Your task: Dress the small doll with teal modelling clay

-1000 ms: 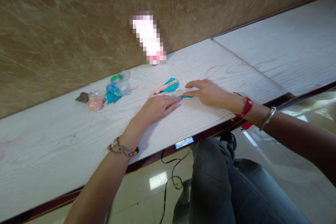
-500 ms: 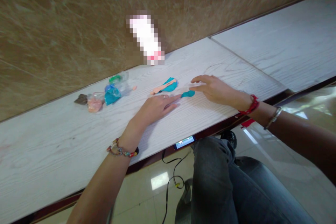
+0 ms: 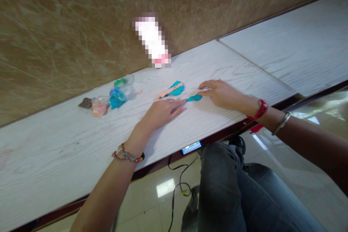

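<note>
A small flattened piece of teal modelling clay (image 3: pixel 194 98) lies on the white wood-grain tabletop between my hands. My left hand (image 3: pixel 164 111) rests with its fingers stretched out, the forefinger tip touching the narrow left end of that piece. From the other side, my right hand (image 3: pixel 217 93) has its fingers apart, and one fingertip meets the rounded right end. Just beyond lies a larger teal clay shape (image 3: pixel 178 88) with a peach clay strip (image 3: pixel 169 91) laid along it. Neither hand grips anything.
Bags of clay in teal (image 3: pixel 117 100), peach (image 3: pixel 99 108) and green (image 3: pixel 120 82), plus a brown lump (image 3: pixel 85 103), sit on the left. A peach crumb (image 3: pixel 140 91) lies nearby. A pixelated upright object (image 3: pixel 152 40) leans against the marble wall. A lit phone (image 3: pixel 191 147) is at the front edge.
My right hand has come down slightly so that a fingertip now touches the small teal piece's right end. My left hand and the clay shapes stay nearly where they were.
</note>
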Available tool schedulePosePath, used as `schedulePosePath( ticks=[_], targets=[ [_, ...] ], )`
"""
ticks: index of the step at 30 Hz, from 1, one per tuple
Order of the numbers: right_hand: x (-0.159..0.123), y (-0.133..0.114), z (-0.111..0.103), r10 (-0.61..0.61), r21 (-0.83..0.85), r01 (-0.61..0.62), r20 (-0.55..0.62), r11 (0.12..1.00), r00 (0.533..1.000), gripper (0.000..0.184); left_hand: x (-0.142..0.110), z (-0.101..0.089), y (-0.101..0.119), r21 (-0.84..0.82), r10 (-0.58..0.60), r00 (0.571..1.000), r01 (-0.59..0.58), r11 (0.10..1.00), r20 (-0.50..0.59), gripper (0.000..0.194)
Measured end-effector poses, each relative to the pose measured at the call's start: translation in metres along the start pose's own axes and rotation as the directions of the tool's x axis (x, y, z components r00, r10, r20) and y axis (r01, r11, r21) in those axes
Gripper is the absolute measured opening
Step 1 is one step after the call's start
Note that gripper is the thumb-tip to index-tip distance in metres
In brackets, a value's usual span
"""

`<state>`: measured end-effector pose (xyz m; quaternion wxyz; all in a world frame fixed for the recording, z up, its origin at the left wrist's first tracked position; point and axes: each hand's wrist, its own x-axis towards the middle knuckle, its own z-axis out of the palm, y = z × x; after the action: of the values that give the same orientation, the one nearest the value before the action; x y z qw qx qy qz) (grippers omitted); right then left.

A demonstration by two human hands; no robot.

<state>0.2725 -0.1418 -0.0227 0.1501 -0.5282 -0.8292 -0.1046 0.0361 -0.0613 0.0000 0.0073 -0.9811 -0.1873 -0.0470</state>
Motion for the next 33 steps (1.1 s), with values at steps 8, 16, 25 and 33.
schedulePosePath(
  ticks=[8, 16, 25, 33],
  targets=[
    [0.001, -0.001, 0.0, -0.045, -0.024, 0.045, 0.01, 0.999, 0.999, 0.047, -0.001, 0.002, -0.002, 0.018, -0.005, 1.0, 0.005, 1.0, 0.004, 0.039],
    [0.005, -0.002, 0.003, -0.078, -0.009, 0.079, 0.029, 0.997, 0.997, 0.043, -0.001, 0.004, -0.003, 0.039, -0.004, 1.0, 0.003, 0.999, 0.012, 0.039],
    [0.008, -0.004, 0.001, -0.097, 0.009, 0.096, 0.034, 0.995, 0.995, 0.047, -0.001, 0.004, -0.004, 0.025, -0.008, 1.0, 0.008, 1.0, -0.007, 0.038],
    [0.011, -0.004, 0.005, -0.095, 0.057, 0.095, 0.001, 0.994, 0.995, 0.047, 0.0, 0.001, -0.002, 0.033, -0.009, 1.0, 0.009, 0.999, 0.019, 0.039]
  ],
)
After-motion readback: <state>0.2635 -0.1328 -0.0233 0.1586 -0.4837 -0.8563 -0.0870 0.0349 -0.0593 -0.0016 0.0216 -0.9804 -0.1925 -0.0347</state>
